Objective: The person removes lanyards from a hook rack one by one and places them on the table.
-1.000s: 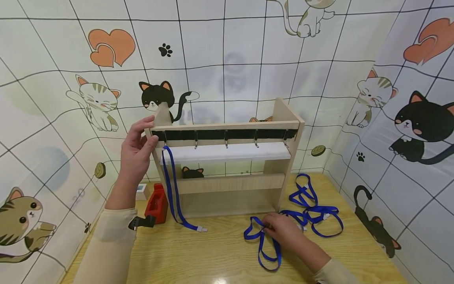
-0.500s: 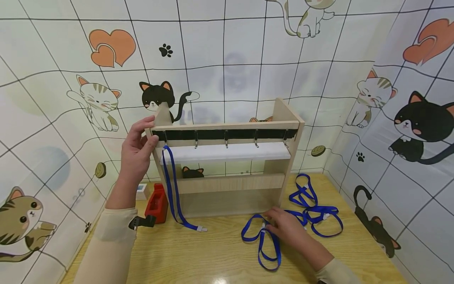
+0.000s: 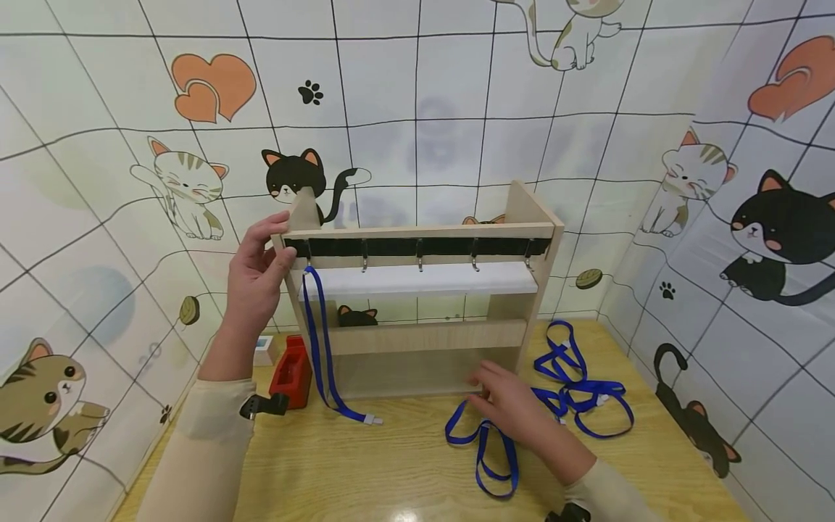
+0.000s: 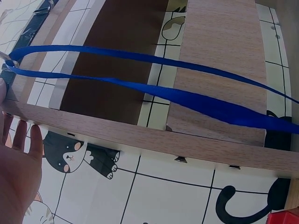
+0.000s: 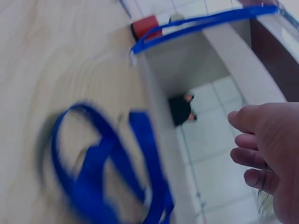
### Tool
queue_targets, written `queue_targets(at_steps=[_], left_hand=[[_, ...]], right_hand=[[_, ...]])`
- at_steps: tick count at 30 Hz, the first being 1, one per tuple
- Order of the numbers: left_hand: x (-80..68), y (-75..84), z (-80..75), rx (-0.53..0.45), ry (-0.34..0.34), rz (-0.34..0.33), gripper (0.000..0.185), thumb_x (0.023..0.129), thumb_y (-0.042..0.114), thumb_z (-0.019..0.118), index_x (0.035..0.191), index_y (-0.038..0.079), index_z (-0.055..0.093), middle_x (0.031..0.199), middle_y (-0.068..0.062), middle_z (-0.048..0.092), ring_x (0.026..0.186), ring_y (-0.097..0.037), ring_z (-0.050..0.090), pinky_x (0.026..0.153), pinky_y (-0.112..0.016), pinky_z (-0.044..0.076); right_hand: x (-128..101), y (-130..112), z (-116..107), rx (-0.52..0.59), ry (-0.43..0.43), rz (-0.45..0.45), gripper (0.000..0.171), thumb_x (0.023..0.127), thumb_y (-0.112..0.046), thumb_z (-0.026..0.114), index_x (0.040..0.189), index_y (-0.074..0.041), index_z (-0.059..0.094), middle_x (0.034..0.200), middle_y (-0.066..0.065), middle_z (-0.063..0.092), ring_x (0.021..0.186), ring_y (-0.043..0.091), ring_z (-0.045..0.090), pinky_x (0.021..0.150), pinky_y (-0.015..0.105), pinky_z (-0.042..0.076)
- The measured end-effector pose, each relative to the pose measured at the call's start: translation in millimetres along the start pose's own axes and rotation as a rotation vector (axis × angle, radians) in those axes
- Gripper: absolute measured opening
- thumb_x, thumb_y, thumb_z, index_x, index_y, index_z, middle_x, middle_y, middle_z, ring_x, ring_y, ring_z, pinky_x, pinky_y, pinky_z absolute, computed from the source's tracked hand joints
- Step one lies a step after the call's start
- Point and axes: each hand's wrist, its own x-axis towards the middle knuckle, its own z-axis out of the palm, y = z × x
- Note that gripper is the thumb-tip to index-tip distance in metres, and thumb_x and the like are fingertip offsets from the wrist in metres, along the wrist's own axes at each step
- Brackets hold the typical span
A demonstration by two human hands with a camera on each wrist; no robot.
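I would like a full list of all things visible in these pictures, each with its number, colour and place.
wooden rack with a black hook strip: 1, light wood, stands at the back of the table.
metal hooks: 5, silver, in a row under the black strip.
hanging blue lanyard: 1, blue, on the leftmost hook, its end on the table.
loose blue lanyards: several, number unclear, blue, tangled on the table right of the rack.
red tape dispenser: 1, red, left of the rack.
small white box: 1, white, behind the dispenser.
wooden table: 1, light wood.
left hand: holds the rack's top left corner.
right hand: over a loose lanyard; whether it grips is unclear.
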Motion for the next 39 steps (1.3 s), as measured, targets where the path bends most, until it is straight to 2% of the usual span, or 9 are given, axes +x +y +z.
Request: queue_targets(at_steps=[6, 12, 19, 25, 32, 35, 39], left_hand=[[0.3, -0.4, 0.3, 0.012, 0.000, 0.005, 0.037, 0.110, 0.003, 0.067, 0.146, 0.003, 0.061, 0.165, -0.008, 0.054, 0.150, -0.042, 0.049, 0.113, -0.028, 0.051], [1.1, -0.8, 0.7, 0.009, -0.005, 0.012, 0.037, 0.110, 0.002, 0.067, 0.147, 0.002, 0.061, 0.165, -0.008, 0.054, 0.148, -0.036, 0.053, 0.114, -0.027, 0.051], [1.2, -0.8, 0.0, 0.019, -0.002, 0.007, 0.037, 0.110, 0.003, 0.066, 0.147, 0.003, 0.061, 0.165, -0.007, 0.054, 0.148, -0.038, 0.052, 0.113, -0.028, 0.051], [0.1, -1.1, -0.8, 0.024, -0.004, 0.000, 0.038, 0.110, 0.003, 0.066, 0.148, 0.003, 0.060, 0.165, -0.006, 0.055, 0.141, -0.026, 0.060, 0.109, -0.027, 0.053], [1.9, 0.0, 0.5, -0.009, -0.010, 0.030, 0.037, 0.109, 0.001, 0.067, 0.146, 0.000, 0.060, 0.164, -0.010, 0.055, 0.140, -0.026, 0.061, 0.110, -0.027, 0.054], [2.0, 0.4, 1.0, -0.012, -0.010, 0.032, 0.037, 0.108, 0.000, 0.067, 0.145, -0.001, 0.060, 0.164, -0.011, 0.055, 0.140, -0.027, 0.060, 0.111, -0.027, 0.053], [1.3, 1.3, -0.1, -0.003, -0.007, 0.031, 0.037, 0.109, 0.000, 0.067, 0.145, -0.001, 0.060, 0.164, -0.010, 0.055, 0.142, -0.029, 0.059, 0.110, -0.027, 0.054]], right_hand=[[35, -36, 0, -0.011, 0.105, -0.158, 0.024, 0.099, -0.013, 0.084, 0.121, -0.009, 0.075, 0.113, 0.001, 0.070, 0.081, 0.010, 0.066, 0.063, 0.024, 0.055], [74, -75, -1, 0.051, 0.119, -0.164, 0.027, 0.103, -0.018, 0.081, 0.128, -0.012, 0.071, 0.113, 0.001, 0.070, 0.083, 0.013, 0.068, 0.065, 0.024, 0.056], [118, -117, 6, 0.154, 0.191, -0.224, 0.037, 0.103, -0.015, 0.081, 0.136, -0.003, 0.069, 0.109, 0.005, 0.071, 0.082, 0.017, 0.071, 0.068, 0.022, 0.058], [151, -150, 13, 0.244, 0.234, -0.219, 0.043, 0.103, -0.013, 0.082, 0.140, -0.001, 0.066, 0.108, 0.009, 0.072, 0.083, 0.018, 0.073, 0.070, 0.020, 0.058], [177, -174, 23, 0.329, 0.292, -0.164, 0.047, 0.104, -0.017, 0.081, 0.145, -0.001, 0.065, 0.103, 0.004, 0.073, 0.080, 0.010, 0.068, 0.068, 0.015, 0.056], [183, -181, 28, 0.316, 0.310, -0.154, 0.043, 0.104, -0.017, 0.081, 0.142, -0.002, 0.068, 0.101, 0.002, 0.073, 0.080, 0.008, 0.066, 0.070, 0.013, 0.055], [188, -191, 35, 0.245, 0.317, -0.155, 0.040, 0.104, -0.019, 0.081, 0.139, -0.003, 0.070, 0.102, 0.002, 0.071, 0.082, 0.007, 0.064, 0.071, 0.010, 0.053]])
